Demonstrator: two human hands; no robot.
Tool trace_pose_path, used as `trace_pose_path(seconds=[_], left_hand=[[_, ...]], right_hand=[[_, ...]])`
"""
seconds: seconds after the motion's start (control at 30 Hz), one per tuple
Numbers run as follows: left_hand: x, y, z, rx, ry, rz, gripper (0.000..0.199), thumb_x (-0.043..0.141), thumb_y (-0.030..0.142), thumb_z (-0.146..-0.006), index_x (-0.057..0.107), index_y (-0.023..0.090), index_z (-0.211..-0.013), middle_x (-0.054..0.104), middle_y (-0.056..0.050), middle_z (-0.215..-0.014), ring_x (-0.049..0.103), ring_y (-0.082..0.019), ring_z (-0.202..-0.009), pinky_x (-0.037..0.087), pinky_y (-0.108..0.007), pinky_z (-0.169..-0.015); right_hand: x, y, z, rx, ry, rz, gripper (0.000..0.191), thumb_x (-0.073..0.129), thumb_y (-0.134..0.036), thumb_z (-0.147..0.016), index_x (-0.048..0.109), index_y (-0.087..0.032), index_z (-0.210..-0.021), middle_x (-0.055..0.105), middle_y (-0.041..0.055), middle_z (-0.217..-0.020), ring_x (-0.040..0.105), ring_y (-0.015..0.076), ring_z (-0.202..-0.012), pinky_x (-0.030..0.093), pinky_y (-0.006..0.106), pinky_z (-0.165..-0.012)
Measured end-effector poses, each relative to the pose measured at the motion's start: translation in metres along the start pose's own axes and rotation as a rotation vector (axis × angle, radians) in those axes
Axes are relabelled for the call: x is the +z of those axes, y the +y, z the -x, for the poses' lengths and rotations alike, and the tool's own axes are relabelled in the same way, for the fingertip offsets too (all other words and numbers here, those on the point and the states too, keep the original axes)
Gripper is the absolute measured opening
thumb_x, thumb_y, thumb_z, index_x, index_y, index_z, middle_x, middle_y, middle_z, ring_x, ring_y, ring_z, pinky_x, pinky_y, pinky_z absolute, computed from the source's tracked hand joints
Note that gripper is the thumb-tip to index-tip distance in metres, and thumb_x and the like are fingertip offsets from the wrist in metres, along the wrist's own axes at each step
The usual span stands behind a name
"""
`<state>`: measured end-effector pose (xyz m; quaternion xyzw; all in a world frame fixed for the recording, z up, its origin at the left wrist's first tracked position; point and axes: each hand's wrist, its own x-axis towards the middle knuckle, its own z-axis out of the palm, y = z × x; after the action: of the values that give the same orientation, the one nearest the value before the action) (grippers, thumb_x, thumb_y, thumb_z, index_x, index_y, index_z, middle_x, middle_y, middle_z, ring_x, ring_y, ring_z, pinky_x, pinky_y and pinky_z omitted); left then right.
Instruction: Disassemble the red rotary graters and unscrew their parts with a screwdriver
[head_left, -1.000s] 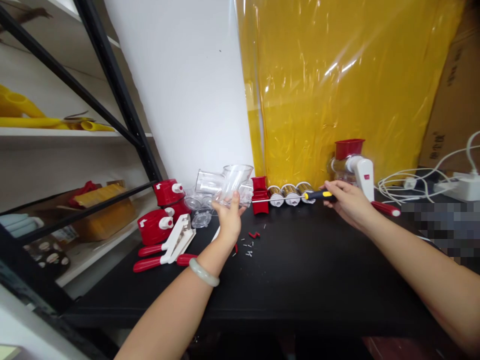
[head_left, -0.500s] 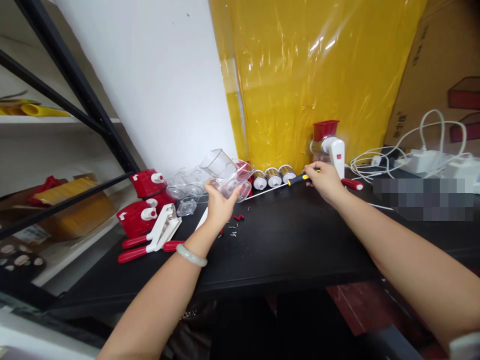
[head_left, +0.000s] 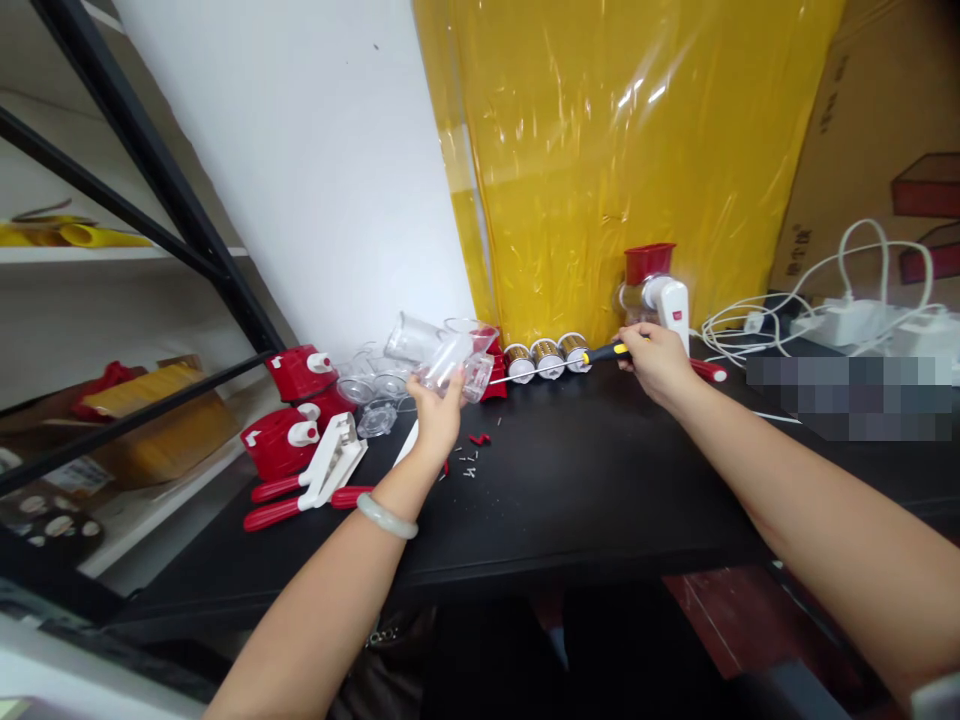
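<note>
My left hand point(head_left: 436, 410) is closed around a clear plastic housing point(head_left: 448, 358) with tube-like openings, held above the black tabletop. In my right hand point(head_left: 654, 362) is a screwdriver point(head_left: 606, 353) with a black and yellow handle. Its long thin shaft points left, and the tip reaches the right side of the housing; whether it touches a screw I cannot tell. Three metal grater drums point(head_left: 547, 358) stand behind the shaft. Below the housing lie several small screws point(head_left: 469, 463) and a small red part point(head_left: 480, 439).
Red bases point(head_left: 281, 440), white arms with red handles point(head_left: 334, 465) and clear plastic parts point(head_left: 377, 418) crowd the left. A red-and-white rotary grater point(head_left: 667, 290) stands at the back right, near white cables and adapters point(head_left: 847, 322). The tabletop's front edge point(head_left: 525, 572) runs below my arms.
The clear housing has tilted and turned in my left hand, its right end now facing the screwdriver. My right hand has shifted slightly right, and the screwdriver lies closer to level.
</note>
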<state>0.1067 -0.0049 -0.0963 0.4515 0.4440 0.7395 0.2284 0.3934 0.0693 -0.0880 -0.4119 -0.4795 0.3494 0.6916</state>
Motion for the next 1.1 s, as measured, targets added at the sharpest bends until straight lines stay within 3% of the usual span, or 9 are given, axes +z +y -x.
trace_pose_path(seconds=[0.13,0.33,0.87,1.1], left_hand=[[0.006,0.010,0.004,-0.160,0.060,0.299,0.050,0.065,0.048,-0.080,0.038,0.024,-0.114,0.060,-0.006,-0.113,0.066,-0.017,-0.092,0.058,-0.043,-0.081],[0.008,0.022,0.013,-0.207,0.063,0.484,0.045,0.062,0.048,-0.084,0.049,0.025,-0.120,0.059,-0.008,-0.124,0.063,-0.020,-0.107,0.055,-0.046,-0.092],[0.011,0.021,0.018,-0.266,0.073,0.487,0.043,0.060,0.050,-0.085,0.054,0.021,-0.117,0.059,-0.011,-0.125,0.065,-0.021,-0.103,0.055,-0.045,-0.090],[0.012,0.021,0.018,-0.264,0.077,0.493,0.039,0.059,0.049,-0.086,0.055,0.021,-0.113,0.058,-0.012,-0.128,0.065,-0.021,-0.103,0.055,-0.045,-0.090]], right_hand=[[0.003,-0.002,0.004,-0.018,-0.041,-0.171,0.010,0.060,-0.021,-0.070,0.058,-0.018,-0.061,0.052,-0.0022,-0.053,0.046,0.0073,-0.041,0.033,0.018,-0.033],[0.007,-0.004,0.012,-0.057,-0.024,-0.124,0.008,0.061,-0.026,-0.068,0.059,-0.020,-0.064,0.055,-0.0008,-0.057,0.047,0.0097,-0.043,0.037,0.021,-0.035],[0.013,-0.003,0.026,-0.111,0.009,-0.062,0.012,0.064,-0.032,-0.073,0.063,-0.020,-0.072,0.062,-0.0002,-0.068,0.053,0.0099,-0.047,0.047,0.023,-0.041],[0.013,-0.007,0.030,-0.133,0.068,-0.028,0.005,0.061,-0.025,-0.073,0.064,-0.021,-0.073,0.062,0.0001,-0.066,0.055,0.0120,-0.048,0.045,0.024,-0.041]])
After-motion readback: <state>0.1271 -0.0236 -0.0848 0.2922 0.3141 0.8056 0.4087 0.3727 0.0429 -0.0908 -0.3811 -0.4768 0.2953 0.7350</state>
